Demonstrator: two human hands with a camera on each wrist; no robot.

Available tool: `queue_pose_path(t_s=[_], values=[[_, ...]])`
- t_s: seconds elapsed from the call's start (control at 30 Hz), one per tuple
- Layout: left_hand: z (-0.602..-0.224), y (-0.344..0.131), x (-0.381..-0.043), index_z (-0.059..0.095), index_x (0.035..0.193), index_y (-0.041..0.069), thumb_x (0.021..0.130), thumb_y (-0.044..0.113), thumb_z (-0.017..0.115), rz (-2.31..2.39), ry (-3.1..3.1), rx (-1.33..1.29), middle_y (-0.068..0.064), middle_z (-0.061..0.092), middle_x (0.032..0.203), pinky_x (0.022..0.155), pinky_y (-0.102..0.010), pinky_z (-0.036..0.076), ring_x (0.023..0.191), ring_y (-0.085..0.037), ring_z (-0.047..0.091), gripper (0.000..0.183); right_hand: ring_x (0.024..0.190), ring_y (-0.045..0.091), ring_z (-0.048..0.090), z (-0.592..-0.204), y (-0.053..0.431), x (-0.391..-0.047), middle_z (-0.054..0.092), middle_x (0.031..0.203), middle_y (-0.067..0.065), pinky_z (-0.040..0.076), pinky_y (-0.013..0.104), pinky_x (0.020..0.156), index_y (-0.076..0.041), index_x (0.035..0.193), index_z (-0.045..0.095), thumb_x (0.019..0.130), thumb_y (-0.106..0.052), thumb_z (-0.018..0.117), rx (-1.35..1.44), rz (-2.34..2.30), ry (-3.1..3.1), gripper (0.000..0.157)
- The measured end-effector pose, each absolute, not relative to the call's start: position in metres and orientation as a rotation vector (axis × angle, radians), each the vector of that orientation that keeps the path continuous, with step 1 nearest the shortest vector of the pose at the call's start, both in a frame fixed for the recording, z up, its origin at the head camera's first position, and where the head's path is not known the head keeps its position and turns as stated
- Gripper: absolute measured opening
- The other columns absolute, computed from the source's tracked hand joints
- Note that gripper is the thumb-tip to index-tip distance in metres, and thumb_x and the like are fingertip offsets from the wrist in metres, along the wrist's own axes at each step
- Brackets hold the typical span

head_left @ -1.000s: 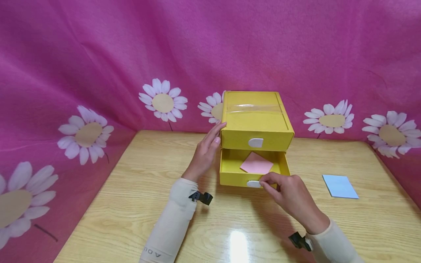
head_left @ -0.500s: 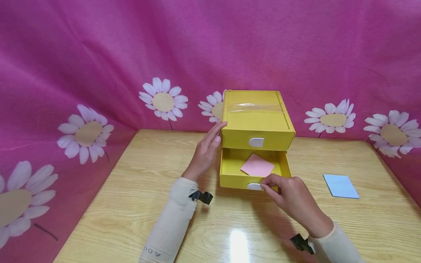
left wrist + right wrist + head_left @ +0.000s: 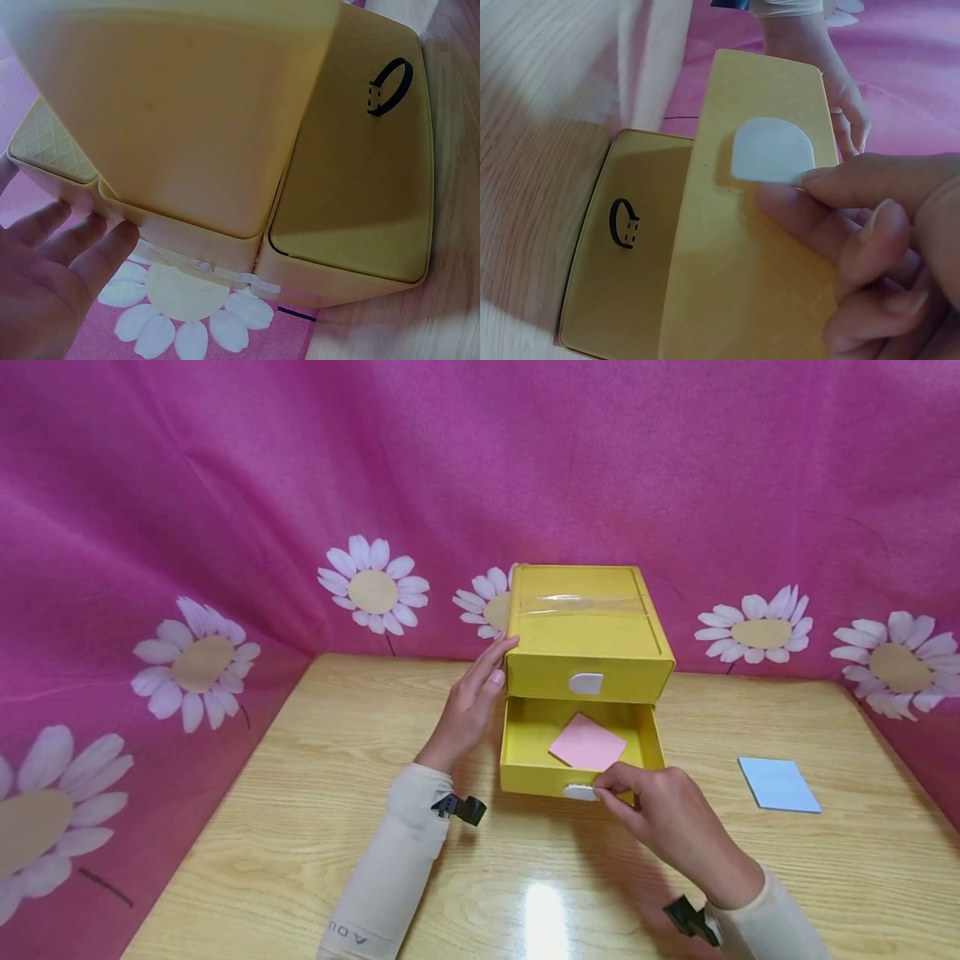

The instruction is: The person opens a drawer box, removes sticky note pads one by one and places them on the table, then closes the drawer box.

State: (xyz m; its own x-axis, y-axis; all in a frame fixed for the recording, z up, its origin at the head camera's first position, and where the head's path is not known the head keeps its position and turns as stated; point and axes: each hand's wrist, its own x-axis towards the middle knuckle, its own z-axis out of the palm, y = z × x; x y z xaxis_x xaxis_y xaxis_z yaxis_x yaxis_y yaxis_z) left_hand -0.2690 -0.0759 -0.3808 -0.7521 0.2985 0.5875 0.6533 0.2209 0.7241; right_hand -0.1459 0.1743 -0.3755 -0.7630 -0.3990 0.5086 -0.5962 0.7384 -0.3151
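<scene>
A yellow two-drawer box stands at the back of the table. Its lower drawer is pulled out, and a pink sticky note pad lies inside. My right hand pinches the white tab handle on that drawer's front between thumb and finger. The upper drawer is closed and has a white tab too. My left hand rests with extended fingers against the box's left side; in the left wrist view its fingertips touch the yellow edge.
A blue sticky note pad lies on the wooden table, right of the box. Pink cloth with white daisies hangs behind and at both sides. Clear tape crosses the box top.
The lower drawer has slid slightly farther out toward me with my right hand on its tab, showing more of the pink pad. My left hand stays against the box.
</scene>
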Motion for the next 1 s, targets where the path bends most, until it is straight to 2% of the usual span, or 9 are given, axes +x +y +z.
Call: queue_pose_path(t_s=[0.27,0.47,1.0], values=[[-0.3811,-0.076,-0.2688,0.039,0.148,0.028,0.102,0.03,0.034,-1.54,-2.181,-0.89,0.005,0.029,0.157,0.115,-0.035,0.026,0.141,-0.009,0.028,0.046,0.051,-0.01,0.039,-0.3712,0.1707,-0.1406,0.062,0.066,-0.021,0.036,0.016,0.047,-0.024,0.077,0.069,0.076,-0.008,0.078,0.779,0.659,-2.522,0.018],[-0.3814,-0.0765,-0.2697,0.039,0.148,0.028,0.103,0.03,0.034,-1.536,-2.181,-0.895,0.004,0.029,0.157,0.115,-0.035,0.026,0.142,-0.009,0.027,0.046,0.055,-0.01,0.045,-0.3709,0.1704,-0.1388,0.065,0.069,-0.019,0.039,0.016,0.048,-0.024,0.076,0.069,0.075,-0.007,0.078,0.794,0.645,-2.524,0.019],[-0.3808,-0.0762,-0.2696,0.039,0.148,0.025,0.103,0.026,0.035,-1.537,-2.159,-0.913,0.003,0.029,0.157,0.115,-0.035,0.026,0.142,-0.01,0.027,0.046,0.053,-0.009,0.04,-0.3699,0.1699,-0.1381,0.065,0.069,-0.019,0.038,0.016,0.047,-0.028,0.073,0.066,0.074,-0.006,0.076,0.812,0.61,-2.496,0.025]])
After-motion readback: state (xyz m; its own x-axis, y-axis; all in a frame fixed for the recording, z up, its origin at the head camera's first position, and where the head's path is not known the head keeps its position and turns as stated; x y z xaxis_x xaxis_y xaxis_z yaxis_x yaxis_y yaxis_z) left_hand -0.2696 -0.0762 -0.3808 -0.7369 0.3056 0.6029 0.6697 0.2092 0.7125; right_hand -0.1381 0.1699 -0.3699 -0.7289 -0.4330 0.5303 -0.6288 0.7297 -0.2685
